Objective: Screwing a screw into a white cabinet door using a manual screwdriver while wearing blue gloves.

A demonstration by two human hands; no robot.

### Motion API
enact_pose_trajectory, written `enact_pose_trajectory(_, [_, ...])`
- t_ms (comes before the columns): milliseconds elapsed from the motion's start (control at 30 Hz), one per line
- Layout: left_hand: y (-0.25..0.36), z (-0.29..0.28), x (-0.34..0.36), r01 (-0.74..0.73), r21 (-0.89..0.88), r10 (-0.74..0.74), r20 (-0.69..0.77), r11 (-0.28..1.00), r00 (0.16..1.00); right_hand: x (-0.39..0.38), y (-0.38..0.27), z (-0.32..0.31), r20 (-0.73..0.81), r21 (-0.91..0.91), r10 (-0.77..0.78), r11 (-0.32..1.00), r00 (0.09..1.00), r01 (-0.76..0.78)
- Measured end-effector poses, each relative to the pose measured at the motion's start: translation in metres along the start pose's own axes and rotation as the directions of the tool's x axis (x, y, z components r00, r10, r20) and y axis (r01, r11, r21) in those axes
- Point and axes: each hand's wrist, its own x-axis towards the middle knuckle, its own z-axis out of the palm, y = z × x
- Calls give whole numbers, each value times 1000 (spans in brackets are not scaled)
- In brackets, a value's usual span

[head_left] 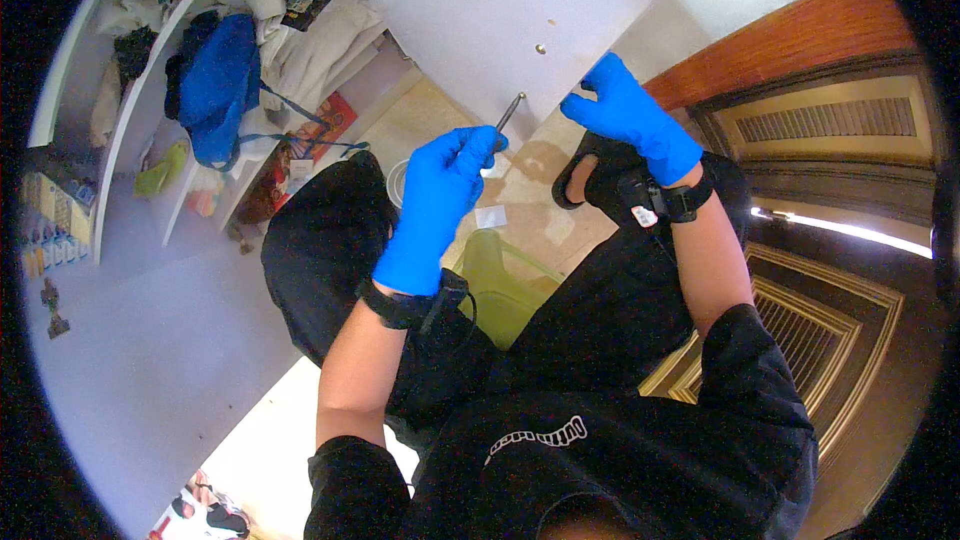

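My left hand [440, 195], in a blue glove, is closed around a screwdriver [511, 114]. Its thin metal shaft points up and away, and the tip meets a small screw [521, 96] in the pale cabinet door [500, 0]. Above the tip, a larger hole [540, 49] shows in the same door. Also gloved in blue, my right hand [635, 120] grips the door's right edge, thumb and fingers curved with a gap between them. Parts of those fingers are hard to make out.
Shelves on the left hold a blue cloth bag [222, 90] and folded clothes [318, 50]. Between my legs is a green plastic stool [495, 280]. A white paper scrap [490, 216] lies on the tiled floor. Dark louvred doors [830, 340] stand at the right.
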Motion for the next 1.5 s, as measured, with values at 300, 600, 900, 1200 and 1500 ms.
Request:
enact_pose_trajectory(300, [22, 7, -9, 59, -82, -60, -6, 995, 998, 0, 3, 1, 11, 54, 7, 999, 1000, -8])
enact_pose_trajectory(600, [-17, -2, 4, -448, 483, 575, -148, 752, 805, 2, -5, 0, 12, 10, 6, 1000, 1000, -6])
enact_pose_trajectory(900, [-7, -15, 6, 231, -368, -82, 379, 901, 922, 2, -1, -3, 9, -52, -2, 999, 1000, 3])
enact_pose_trajectory(1200, [0, 2, -4, -4, 29, 3, 51, 1000, 999, 0, -10, -3, 17, -48, 54, 997, 998, -53])
enact_pose_trajectory(1500, [3, 2, -7, -431, 599, 607, -118, 675, 786, 2, -17, -5, 40, -63, 69, 996, 997, -67])
